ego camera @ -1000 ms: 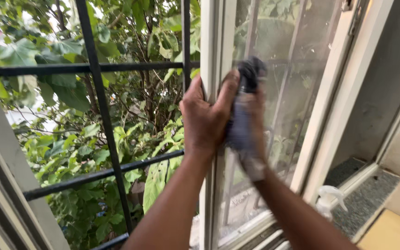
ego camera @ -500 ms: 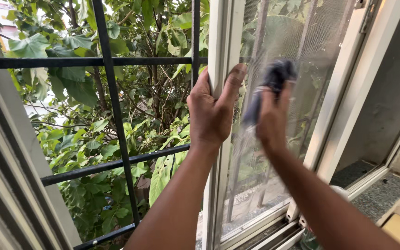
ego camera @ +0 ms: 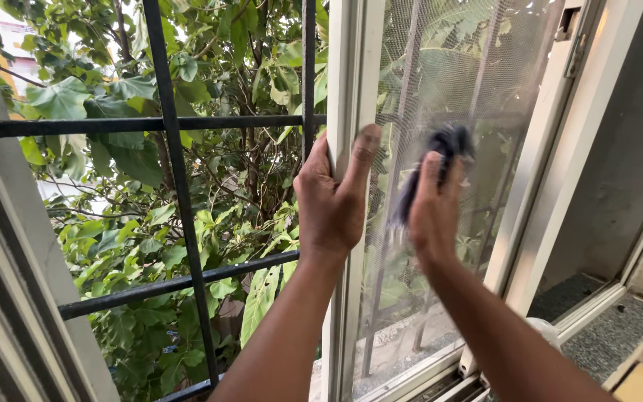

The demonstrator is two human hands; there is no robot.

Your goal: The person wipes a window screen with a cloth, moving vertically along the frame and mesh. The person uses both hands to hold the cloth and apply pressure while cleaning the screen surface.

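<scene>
the work in hand is wiping the mesh screen panel (ego camera: 470, 67) of a sliding window, and it looks to be somewhere in the middle: the dark cloth (ego camera: 440, 152) sits against the mesh about halfway up, with a broad stretch of screen above the hand and another below it toward the track. the mesh is hazy all over, so i cannot tell which parts have already been wiped and which are left. the left hand (ego camera: 329, 197) is closed round the white upright frame (ego camera: 353, 74), thumb on the near face and fingers wrapped behind the edge, the forearm reaching up from below. the right hand (ego camera: 433, 212) lies just beside it, flat and open-fingered, fingers pointing up, pressing the bunched cloth against the screen; the cloth pokes out above the fingertips. past the left hand, black window bars (ego camera: 180, 201) cross in front of green leaves (ego camera: 120, 149). below the right forearm a bit of a white spray bottle (ego camera: 546, 327) shows near the sill.
</scene>
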